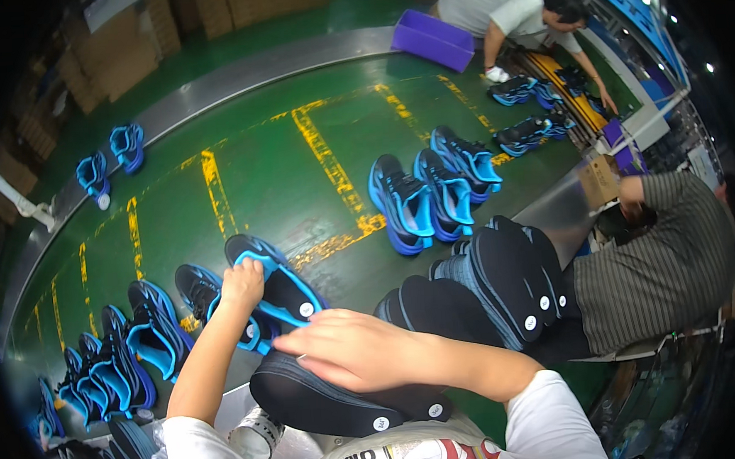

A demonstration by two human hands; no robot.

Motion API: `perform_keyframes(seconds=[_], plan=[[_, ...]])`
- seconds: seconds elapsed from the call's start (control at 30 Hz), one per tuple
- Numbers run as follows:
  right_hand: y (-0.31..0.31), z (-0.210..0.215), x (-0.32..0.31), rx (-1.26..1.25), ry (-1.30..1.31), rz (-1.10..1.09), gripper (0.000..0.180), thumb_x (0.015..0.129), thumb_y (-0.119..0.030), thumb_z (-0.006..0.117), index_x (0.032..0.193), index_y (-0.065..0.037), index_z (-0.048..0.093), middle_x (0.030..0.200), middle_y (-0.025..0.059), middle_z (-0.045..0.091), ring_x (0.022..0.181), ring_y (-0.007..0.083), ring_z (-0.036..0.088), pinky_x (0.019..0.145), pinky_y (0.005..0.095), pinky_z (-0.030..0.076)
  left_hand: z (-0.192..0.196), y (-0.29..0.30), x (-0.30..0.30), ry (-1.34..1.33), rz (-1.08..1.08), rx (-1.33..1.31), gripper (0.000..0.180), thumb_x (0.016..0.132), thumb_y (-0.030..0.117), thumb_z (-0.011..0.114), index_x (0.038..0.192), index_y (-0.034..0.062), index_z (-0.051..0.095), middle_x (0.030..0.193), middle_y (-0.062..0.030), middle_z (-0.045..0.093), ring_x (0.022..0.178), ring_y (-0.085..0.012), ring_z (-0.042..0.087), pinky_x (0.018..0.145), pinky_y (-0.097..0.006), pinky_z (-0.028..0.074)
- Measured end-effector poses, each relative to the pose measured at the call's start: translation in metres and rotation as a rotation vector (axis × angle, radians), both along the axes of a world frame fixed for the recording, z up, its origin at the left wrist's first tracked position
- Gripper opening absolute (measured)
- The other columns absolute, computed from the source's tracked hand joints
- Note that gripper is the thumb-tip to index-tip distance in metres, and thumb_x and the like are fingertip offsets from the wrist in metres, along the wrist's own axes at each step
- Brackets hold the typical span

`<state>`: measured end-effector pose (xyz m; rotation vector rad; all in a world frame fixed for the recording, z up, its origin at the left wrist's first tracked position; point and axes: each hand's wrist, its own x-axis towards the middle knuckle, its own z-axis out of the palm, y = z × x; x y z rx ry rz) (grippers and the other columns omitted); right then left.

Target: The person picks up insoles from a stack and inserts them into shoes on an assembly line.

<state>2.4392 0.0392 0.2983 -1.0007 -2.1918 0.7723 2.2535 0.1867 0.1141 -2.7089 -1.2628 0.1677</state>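
A black and blue sneaker [256, 247] lies on the green belt in front of me. My left hand [244, 286] is closed on the upper edge of its opening. Inside sits a dark insole [286, 290] with a round white sticker near the heel. My right hand [353, 347] stretches its fingers out flat by the sneaker's heel, above a pile of black insoles [310, 394]; whether the fingertips touch the heel I cannot tell. Just left, partly behind my left forearm, is another sneaker [194, 284], with a white sticker showing in its opening.
Several sneakers [153, 340] line the belt [256, 169] at left; three more [399, 203] stand at right. Stacked insoles [511, 280] rise beside my right arm. A white roll [254, 441] lies near me. Two people work at right, near a purple bin [432, 39].
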Motion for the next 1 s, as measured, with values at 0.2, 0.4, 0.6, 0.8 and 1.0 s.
perform_keyframes(seconds=[0.2, 0.4, 0.6, 0.8, 1.0], plan=[[-0.062, 0.121, 0.049, 0.849, 0.204, -0.108, 0.019, 0.071, -0.009, 0.061, 0.09, -0.007, 0.059, 0.091, 0.0101, 0.06, 0.073, 0.0217, 0.059, 0.068, 0.0346, 0.049, 0.001, 0.0, 0.007, 0.163, 0.008, 0.128, 0.01, 0.076, 0.017, 0.048, 0.078, 0.0099, 0.054, 0.075, -0.0066, 0.055, 0.066, -0.0215, 0.058, 0.055, -0.034, 0.044], [-0.087, 0.144, 0.074, 1.154, 0.176, -0.106, 0.031, 0.067, -0.014, 0.066, 0.094, -0.013, 0.052, 0.081, 0.0096, 0.06, 0.065, 0.0203, 0.056, 0.059, 0.0326, 0.049, 0.008, 0.0, 0.004, 0.114, 0.067, 0.13, 0.011, 0.076, 0.018, 0.049, 0.077, 0.0083, 0.054, 0.076, -0.008, 0.056, 0.069, -0.0237, 0.06, 0.057, -0.037, 0.046], [-0.115, 0.091, 0.082, 0.554, 0.147, -0.055, 0.018, 0.067, -0.008, 0.064, 0.084, -0.006, 0.059, 0.086, 0.006, 0.058, 0.068, 0.0178, 0.057, 0.066, 0.0308, 0.049, 0.05, -0.006, -0.021, -0.581, 0.217, -0.172, 0.019, 0.079, 0.019, 0.047, 0.08, 0.0006, 0.051, 0.082, -0.0126, 0.056, 0.065, -0.0233, 0.055, 0.06, -0.034, 0.045], [-0.029, -0.003, 0.244, 0.3, -0.002, -0.653, 0.011, 0.071, -0.004, 0.054, 0.08, -0.002, 0.058, 0.082, 0.0128, 0.059, 0.075, 0.0279, 0.057, 0.068, 0.0345, 0.047, 0.12, -0.116, -0.048, -1.334, 0.603, -0.534, 0.015, 0.082, 0.015, 0.046, 0.07, 0.0065, 0.049, 0.063, 0.0033, 0.046, 0.051, -0.003, 0.034, 0.045, -0.018, 0.026], [0.064, -0.129, 0.435, -0.653, -0.546, -1.107, 0.064, 0.079, -0.027, 0.052, 0.135, -0.026, 0.022, 0.136, 0.0223, 0.022, 0.122, 0.0372, 0.031, 0.099, 0.0401, 0.03, 0.09, -0.243, -0.085, -1.121, 0.887, -0.27, 0.022, 0.086, 0.012, 0.045, 0.066, 0.0049, 0.037, 0.054, -0.0021, 0.036, 0.049, -0.0096, 0.035, 0.044, -0.025, 0.029]])
